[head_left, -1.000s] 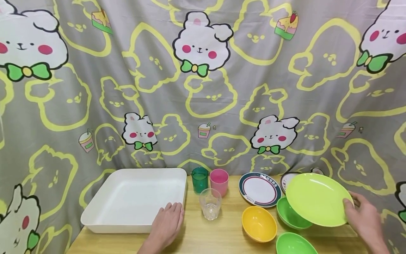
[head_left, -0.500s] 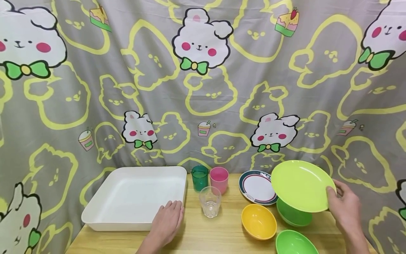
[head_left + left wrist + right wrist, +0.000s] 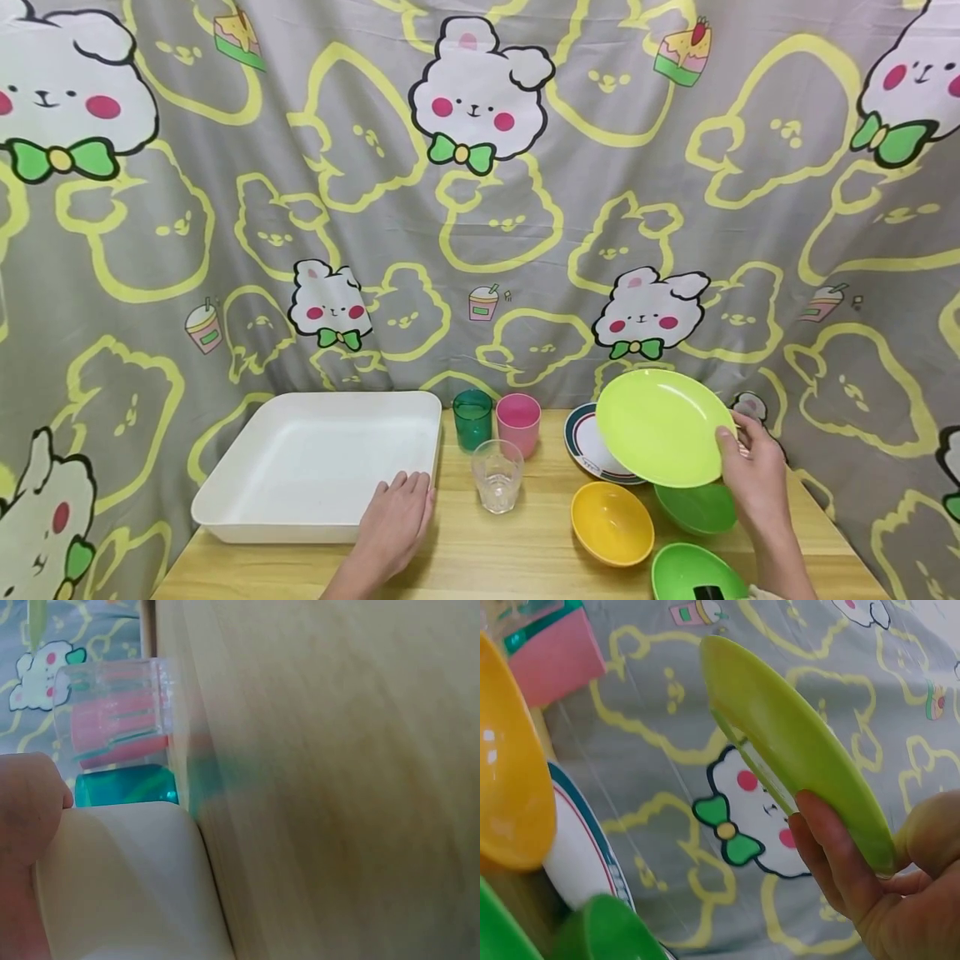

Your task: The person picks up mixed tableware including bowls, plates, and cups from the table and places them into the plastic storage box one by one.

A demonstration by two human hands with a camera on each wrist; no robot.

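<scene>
My right hand holds a lime-green plate by its right edge, thumb on the upper face and fingers underneath. The plate is raised and tilted, overlapping a white plate with a dark teal rim and a green bowl in the head view. Its underside and foot ring show in the right wrist view, where the fingers press against it. My left hand rests over the front right corner of a white rectangular tray, fingers lying along the rim.
A teal cup, a pink cup and a clear cup stand right of the tray. A yellow bowl and another green bowl sit at the front right. A patterned curtain hangs behind the table.
My right hand has carried the lime-green plate leftward and somewhat up, from above the far right to over the teal-rimmed plate. My left hand stays on the tray.
</scene>
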